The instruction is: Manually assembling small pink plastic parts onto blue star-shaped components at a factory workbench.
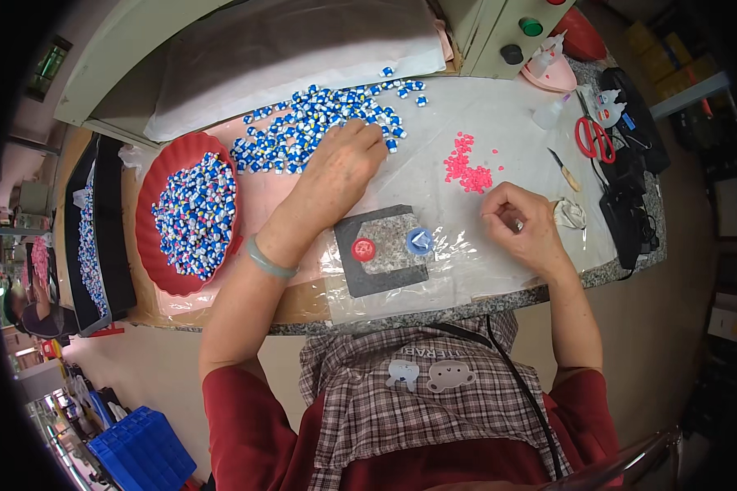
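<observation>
Granite-edged bench [467, 311], white and pink sheeting over it, pale machine housing [504, 24] along the far side. We have a loose spread of small blue-and-white pieces [262, 139] on the sheeting in front of the housing, a few strays toward its right end. Red scalloped bowl [146, 221] to the left holds plenty more, bits of pink showing among them. Pink pieces [471, 176] sit in a small cluster right of centre, a few off on their own.

Our left hand [348, 168] is at the near right part of the blue-and-white spread, back of the hand up. Finger ends are hidden, so we can't tell if those fingers are together, apart or clamped on a piece. Our right hand [526, 225] is just on the near side of the pink cluster, fingers curled in toward the thumb; can't tell if anything is pinched there.

Between our forearms: dark grey frame [356, 278], speckled stone showing in its opening, red disc [363, 250] at the left, blue disc [419, 241] at the right.

Step in hand, our read: handling pieces by hand, left on the blue-and-white, right near the pink. Next move, we judge, calls for a light pinch on a single piece without scattering its neighbours. Pink ones look smaller, so they'd want the finer grip.
</observation>
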Available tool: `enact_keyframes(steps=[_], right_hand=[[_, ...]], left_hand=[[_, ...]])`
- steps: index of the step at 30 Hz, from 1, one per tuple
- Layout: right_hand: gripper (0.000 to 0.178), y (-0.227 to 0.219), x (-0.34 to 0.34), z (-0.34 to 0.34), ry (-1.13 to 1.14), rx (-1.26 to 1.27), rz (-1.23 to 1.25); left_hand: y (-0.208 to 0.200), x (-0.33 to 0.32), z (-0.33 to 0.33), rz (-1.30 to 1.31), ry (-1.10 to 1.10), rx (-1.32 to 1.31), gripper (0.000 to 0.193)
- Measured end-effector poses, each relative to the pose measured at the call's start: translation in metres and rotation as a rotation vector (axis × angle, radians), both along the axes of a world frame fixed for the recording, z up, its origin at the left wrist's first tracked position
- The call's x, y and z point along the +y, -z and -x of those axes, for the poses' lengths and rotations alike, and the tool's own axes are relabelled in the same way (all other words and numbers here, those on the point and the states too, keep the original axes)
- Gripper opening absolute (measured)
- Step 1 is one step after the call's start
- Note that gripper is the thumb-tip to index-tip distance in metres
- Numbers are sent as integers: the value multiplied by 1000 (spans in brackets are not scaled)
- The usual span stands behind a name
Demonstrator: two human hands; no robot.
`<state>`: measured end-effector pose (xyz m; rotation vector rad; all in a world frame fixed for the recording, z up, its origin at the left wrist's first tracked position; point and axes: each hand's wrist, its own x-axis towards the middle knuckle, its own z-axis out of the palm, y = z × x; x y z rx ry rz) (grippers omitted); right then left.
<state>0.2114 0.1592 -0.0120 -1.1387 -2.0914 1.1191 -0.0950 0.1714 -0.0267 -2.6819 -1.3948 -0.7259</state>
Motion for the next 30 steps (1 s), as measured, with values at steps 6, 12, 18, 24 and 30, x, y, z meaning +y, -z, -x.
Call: enact_keyframes(steps=[6, 12, 18, 24, 30], right_hand=[[9, 9, -3, 9, -4, 322, 271], [13, -1, -7, 11, -29, 495, 474], [13, -4, -12, 14, -67, 561, 568], [18, -11, -22, 21, -116, 573, 583], [21, -15, -27, 29, -144, 493, 544]], left_hand=[[-3, 0, -1, -106, -1, 112, 9], [-31, -25, -20, 292, -106, -621, 8], [-35, -65, -43, 500, -54, -897, 15], [-48, -87, -58, 698, -47, -822, 17], [-37, -92, -71, 466, 6, -758, 12]])
